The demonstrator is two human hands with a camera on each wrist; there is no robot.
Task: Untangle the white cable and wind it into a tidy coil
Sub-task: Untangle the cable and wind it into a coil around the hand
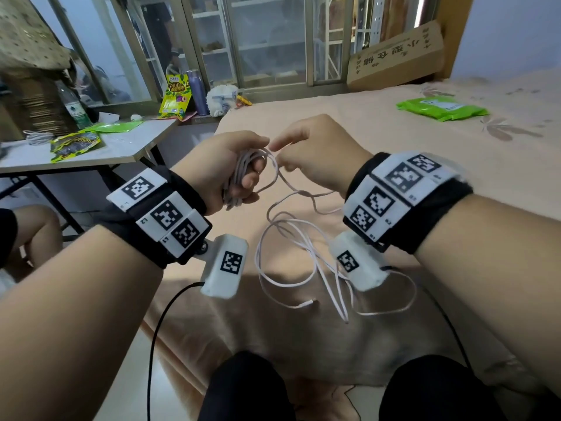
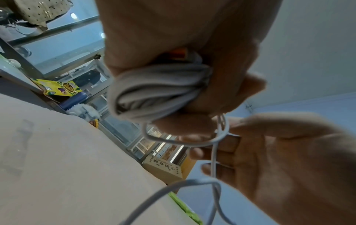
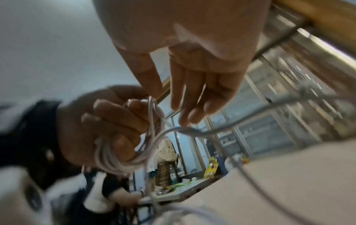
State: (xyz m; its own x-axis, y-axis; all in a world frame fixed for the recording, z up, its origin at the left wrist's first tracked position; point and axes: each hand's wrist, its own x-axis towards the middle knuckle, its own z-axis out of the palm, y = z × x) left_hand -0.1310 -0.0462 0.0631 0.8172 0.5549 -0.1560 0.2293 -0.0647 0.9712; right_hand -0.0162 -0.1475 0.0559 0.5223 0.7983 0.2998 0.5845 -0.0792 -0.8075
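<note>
While both hands are raised over the bed (image 1: 379, 123), my left hand (image 1: 224, 165) has its fingers curled round a bundle of wound turns of the cable (image 1: 291, 238). The left wrist view shows those turns packed together in the fist, bulging out between palm and fingers.

My right hand (image 1: 315, 153) sits just beside the left, nearly touching it. In the head view its fingers look bent toward the strand leaving the bundle. In the right wrist view the fingers (image 3: 194, 94) hang fairly straight and close together, with a loop of cable crossing at their tips. I cannot tell whether they pinch the strand or only touch it.

From the hands the loose remainder drops in several slack loops onto the bed, between my wrists. One free end (image 1: 306, 303) lies on the sheet near the bed's front edge. The loops cross one another; whether they are knotted I cannot tell.

Left of the bed stands a table (image 1: 127, 147) bearing snack packets. A green packet (image 1: 440, 107) lies on the bed, well apart from the cable. A cardboard box (image 1: 397, 56) leans at the window.
</note>
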